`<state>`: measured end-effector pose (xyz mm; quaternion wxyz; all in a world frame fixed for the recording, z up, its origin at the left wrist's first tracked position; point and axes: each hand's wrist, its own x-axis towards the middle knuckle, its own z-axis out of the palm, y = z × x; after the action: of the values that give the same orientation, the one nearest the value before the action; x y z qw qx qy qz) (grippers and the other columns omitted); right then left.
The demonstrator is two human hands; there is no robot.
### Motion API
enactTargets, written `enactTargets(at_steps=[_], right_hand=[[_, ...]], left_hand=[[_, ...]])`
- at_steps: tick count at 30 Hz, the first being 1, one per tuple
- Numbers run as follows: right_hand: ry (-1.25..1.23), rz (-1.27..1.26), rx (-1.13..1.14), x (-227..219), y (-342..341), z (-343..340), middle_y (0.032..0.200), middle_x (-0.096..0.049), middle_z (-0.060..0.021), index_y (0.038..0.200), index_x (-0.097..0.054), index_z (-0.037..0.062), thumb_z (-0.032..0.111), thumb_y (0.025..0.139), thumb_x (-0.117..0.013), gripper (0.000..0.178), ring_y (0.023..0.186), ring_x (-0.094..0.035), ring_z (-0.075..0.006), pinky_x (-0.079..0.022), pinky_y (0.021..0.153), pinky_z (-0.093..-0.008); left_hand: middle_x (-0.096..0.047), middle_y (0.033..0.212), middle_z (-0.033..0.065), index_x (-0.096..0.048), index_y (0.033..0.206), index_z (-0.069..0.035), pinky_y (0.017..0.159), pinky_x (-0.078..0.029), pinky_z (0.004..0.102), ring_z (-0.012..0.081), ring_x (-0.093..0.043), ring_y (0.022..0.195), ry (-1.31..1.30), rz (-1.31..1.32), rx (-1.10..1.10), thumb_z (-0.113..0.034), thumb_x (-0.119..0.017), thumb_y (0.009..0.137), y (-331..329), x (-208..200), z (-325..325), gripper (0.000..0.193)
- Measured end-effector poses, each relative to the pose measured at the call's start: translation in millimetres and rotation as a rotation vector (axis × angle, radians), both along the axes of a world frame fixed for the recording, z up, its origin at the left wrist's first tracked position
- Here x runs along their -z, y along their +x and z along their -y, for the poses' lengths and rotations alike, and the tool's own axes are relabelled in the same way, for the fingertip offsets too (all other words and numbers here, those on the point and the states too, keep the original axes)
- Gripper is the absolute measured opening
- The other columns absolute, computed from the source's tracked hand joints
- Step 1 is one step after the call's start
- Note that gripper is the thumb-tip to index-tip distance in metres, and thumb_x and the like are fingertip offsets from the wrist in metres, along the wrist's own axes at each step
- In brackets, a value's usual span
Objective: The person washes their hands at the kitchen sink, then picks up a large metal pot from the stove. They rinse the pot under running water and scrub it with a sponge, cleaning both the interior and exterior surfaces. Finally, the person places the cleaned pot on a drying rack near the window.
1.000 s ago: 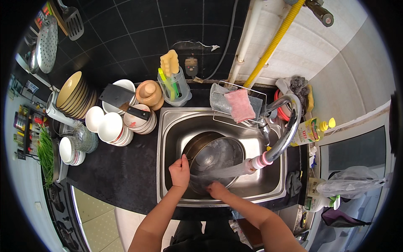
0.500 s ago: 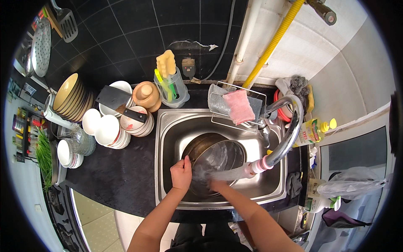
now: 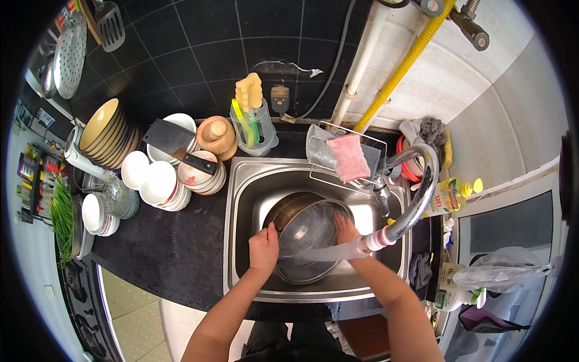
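A round metal pot point(image 3: 301, 276) with a brownish outer wall rests tilted in the stainless steel sink point(image 3: 380, 271). My left hand point(image 3: 263, 247) is closed on its left rim. My right hand point(image 3: 348, 232) lies against the inside of the right rim, fingers stretched out and pointing away from me. A chrome faucet point(image 3: 432, 187) curves over from the right. Its pink-and-white nozzle point(image 3: 377, 239) sends a stream of water point(image 3: 319, 251) leftward into the pot, passing near my right wrist.
Stacked white bowls point(image 3: 159, 183), a cleaver point(image 3: 172, 142) lying across bowls, and a wooden mortar point(image 3: 217, 137) stand left of the sink. A wire rack with a pink cloth point(image 3: 348, 158) overhangs its far edge. A yellow-capped bottle point(image 3: 449, 196) stands at right.
My right hand has moved from the near side of the pot, under the water, up to its right rim. My left hand keeps its grip. The view has shifted slightly.
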<state>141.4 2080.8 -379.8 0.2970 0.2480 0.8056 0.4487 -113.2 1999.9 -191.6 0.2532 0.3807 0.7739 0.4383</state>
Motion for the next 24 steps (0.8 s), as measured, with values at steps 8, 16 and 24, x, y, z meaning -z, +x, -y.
enactTargets(at_steps=[8,16,24], right_hand=[[-1.473,-0.707,0.902,-24,-80,88,0.113,-0.053,-0.0173,0.106,-0.056,0.0086,0.034,0.083,-0.043,0.037,0.106,-0.047,-0.037,-0.036,0.089,-0.0457],[-0.959,-0.996,0.64,-15,-76,95,0.108,-0.056,-0.0168,0.107,-0.057,0.0149,0.033,0.086,-0.041,0.032,0.101,-0.052,-0.0329,-0.041,0.085,-0.0422],[-1.977,-2.027,0.936,-109,-156,121,0.128,-0.043,-0.0131,0.127,-0.039,0.0039,0.03,0.092,-0.04,0.044,0.121,-0.038,-0.0218,-0.028,0.099,-0.0279]], left_hand=[[-0.041,0.047,0.0177,-0.049,0.059,0.005,0.044,-0.035,0.0371,0.025,-0.037,0.041,-0.014,0.001,-0.107,-0.024,-0.045,0.089,-8,13,8,0.042],[-0.037,0.046,-0.0013,-0.041,0.052,-0.004,0.04,-0.026,0.0265,0.0075,-0.032,0.043,-0.05,0.181,-0.165,-0.03,-0.044,0.09,-21,40,20,0.047],[-0.033,0.047,-0.0007,-0.039,0.053,-0.001,0.043,-0.026,0.0287,0.0079,-0.029,0.048,-0.067,0.26,-0.195,-0.024,-0.045,0.09,-27,43,19,0.045]])
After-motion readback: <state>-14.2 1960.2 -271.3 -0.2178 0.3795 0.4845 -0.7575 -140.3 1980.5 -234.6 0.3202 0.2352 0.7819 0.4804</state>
